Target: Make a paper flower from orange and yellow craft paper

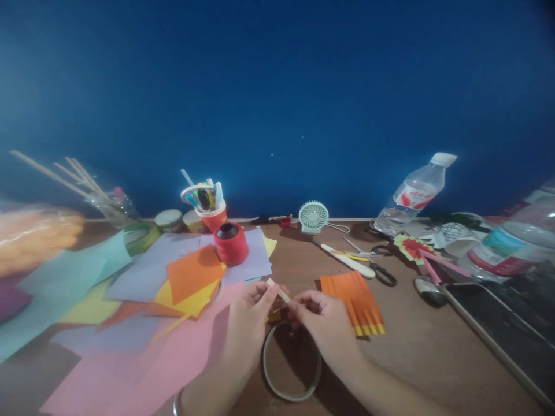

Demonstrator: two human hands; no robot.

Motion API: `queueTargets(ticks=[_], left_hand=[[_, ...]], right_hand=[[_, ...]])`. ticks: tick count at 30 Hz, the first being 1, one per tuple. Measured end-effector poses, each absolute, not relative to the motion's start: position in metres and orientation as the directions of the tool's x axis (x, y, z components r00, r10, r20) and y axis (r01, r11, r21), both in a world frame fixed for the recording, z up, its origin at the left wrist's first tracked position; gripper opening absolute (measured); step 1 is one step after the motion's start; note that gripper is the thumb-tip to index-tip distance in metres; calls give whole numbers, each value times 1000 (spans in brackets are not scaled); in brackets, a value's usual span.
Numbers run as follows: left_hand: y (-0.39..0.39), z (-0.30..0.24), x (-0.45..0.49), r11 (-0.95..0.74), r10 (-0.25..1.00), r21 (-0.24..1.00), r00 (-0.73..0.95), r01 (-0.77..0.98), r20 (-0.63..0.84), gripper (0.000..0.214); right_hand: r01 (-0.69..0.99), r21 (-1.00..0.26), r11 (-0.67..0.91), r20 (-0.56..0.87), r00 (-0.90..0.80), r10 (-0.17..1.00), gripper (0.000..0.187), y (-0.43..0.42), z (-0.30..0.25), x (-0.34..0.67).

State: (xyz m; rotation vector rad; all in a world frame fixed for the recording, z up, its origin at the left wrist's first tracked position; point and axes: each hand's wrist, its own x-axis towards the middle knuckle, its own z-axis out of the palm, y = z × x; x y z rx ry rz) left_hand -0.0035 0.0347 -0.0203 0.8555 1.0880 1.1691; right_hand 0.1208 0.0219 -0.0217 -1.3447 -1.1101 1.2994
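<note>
Over the table, my left hand (247, 326) pinches one end of a short white strip (280, 292), which looks like paper or tape. My right hand (324, 323) has its fingertips closed on the other end. Just beneath my fingers is a pale round hoop (291, 398); something yellow and dark at its top edge is partly hidden by my hands. To the right lies an orange pleated paper (353, 300) with yellow tips. Loose coloured sheets, including a pink sheet (143, 361), spread out beside my left hand.
A red thread cone (232, 248) stands on the sheets, before a pen cup (213, 215). Farther back are a small fan (313, 216), a white-handled cutter (347, 261) and scissors (380, 271). Bottles, including a tilted bottle (418, 188), and a phone (498, 335) occupy the right.
</note>
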Motion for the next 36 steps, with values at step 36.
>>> queueTargets(ticks=[36], left_hand=[[31, -12, -2, 162, 987, 984, -35, 76, -159, 18]], right_hand=[[-14, -984, -177, -177, -3, 984, 18, 17, -19, 125]])
